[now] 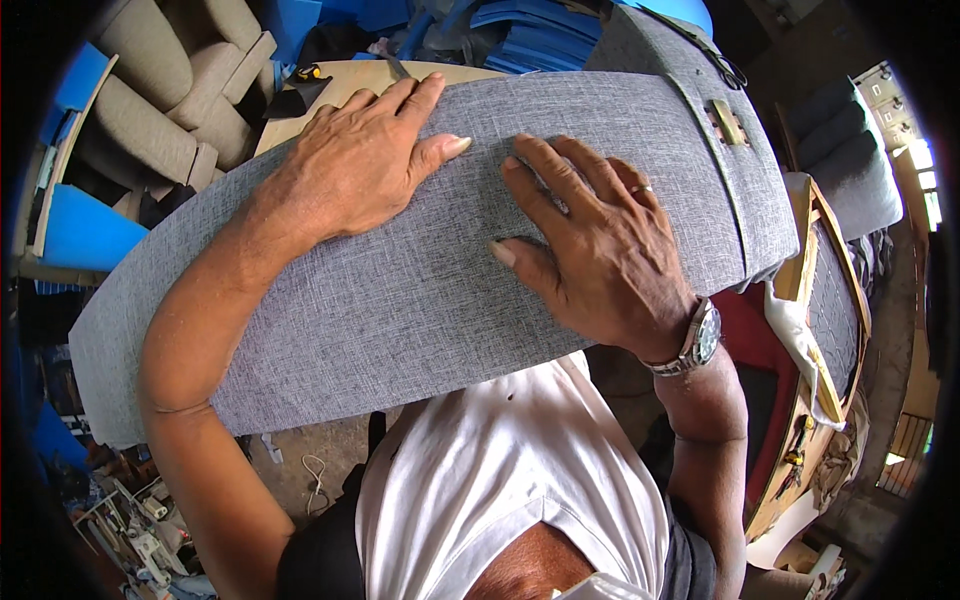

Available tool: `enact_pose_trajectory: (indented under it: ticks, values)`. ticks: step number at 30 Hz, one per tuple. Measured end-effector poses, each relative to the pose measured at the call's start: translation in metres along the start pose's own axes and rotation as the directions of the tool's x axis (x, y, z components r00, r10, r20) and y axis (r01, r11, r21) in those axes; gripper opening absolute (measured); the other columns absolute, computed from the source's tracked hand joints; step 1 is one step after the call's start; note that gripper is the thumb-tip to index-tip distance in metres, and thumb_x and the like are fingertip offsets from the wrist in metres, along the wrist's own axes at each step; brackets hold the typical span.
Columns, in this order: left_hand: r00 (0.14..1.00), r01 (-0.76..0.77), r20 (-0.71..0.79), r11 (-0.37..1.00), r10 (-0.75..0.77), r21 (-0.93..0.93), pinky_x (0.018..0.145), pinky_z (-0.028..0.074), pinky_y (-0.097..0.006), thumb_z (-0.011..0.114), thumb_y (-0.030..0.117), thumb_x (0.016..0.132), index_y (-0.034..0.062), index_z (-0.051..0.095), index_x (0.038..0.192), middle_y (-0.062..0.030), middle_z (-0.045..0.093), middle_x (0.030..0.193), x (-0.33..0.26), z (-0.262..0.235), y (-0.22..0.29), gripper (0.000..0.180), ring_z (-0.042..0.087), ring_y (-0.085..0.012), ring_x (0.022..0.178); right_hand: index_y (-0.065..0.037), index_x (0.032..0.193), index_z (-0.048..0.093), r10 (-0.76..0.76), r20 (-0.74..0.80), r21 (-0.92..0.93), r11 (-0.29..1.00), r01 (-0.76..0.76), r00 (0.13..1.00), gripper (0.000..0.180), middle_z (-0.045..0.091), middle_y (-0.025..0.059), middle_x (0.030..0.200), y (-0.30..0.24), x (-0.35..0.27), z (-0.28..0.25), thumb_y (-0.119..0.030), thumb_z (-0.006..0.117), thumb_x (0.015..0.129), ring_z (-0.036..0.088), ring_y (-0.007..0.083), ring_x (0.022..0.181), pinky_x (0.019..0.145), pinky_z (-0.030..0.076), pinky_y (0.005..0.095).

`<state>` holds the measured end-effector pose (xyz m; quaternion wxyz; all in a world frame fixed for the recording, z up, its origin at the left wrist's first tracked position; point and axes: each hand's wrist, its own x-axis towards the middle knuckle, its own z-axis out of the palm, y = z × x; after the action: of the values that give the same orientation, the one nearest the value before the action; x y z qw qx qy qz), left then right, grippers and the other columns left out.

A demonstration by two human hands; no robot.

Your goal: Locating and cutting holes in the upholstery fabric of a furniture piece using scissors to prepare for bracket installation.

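Observation:
A long panel (pixel 400 300) covered in grey woven fabric lies crosswise in front of me, slightly curved along its edges. My left hand (pixel 355 165) rests on its far part, fingers stretched toward the far edge and thumb out to the side. Palm down on the middle right of the same fabric is my right hand (pixel 600 235), its fingers spread apart and a watch (pixel 703 335) on the wrist. Neither hand holds anything. Toward the right end, a fold or seam crosses the cloth, and a small pale block-like object (pixel 729 122) lies beyond it.
Black-handled scissors (pixel 733 74) lie at the upper right. Past the panel are a wooden board (pixel 345 77), a yellow-and-black tape measure (pixel 309 73) and blue sheets (pixel 545 35). Beige sofa seats (pixel 145 120) stand left, a wooden frame (pixel 808 250) and grey upholstered piece (pixel 850 160) right.

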<state>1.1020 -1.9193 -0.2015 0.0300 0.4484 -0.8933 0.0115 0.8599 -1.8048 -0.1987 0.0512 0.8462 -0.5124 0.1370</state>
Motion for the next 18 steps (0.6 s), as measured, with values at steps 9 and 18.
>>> enact_pose_trajectory:
  ticks: [9, 18]
  values:
    - [0.995, -0.085, -0.053, 0.994, 0.082, -0.066, 0.121, 0.039, -0.056, 0.045, 0.050, 0.112, 0.0061, 0.043, 0.162, -0.0207, 0.051, 0.161, -0.001, -0.006, 0.000, 0.066, 0.049, -0.0399, 0.147, -0.009, 0.162, 0.047, -0.018, 0.193, 0.104, 0.995, -0.002, 0.981, 0.070, 0.040, 0.0135, 0.171, 0.012, -0.050, -0.021, -0.055, 0.049, 0.110, 0.034, 0.0313, 0.160, 0.130, 0.024, 0.0538]
    - [0.779, -0.615, 0.057, 0.779, 0.625, -0.124, 0.128, 0.029, -0.057, 0.041, 0.082, 0.098, -0.0043, 0.049, 0.155, -0.0215, 0.043, 0.166, -0.034, -0.025, 0.064, 0.103, 0.039, -0.0385, 0.156, -0.002, 0.151, 0.057, 0.151, -0.029, -0.047, 0.987, -0.152, 0.988, 0.061, 0.054, 0.0169, 0.160, 0.081, -0.050, -0.013, -0.045, 0.058, 0.107, 0.048, 0.0341, 0.150, 0.122, 0.035, 0.0514]
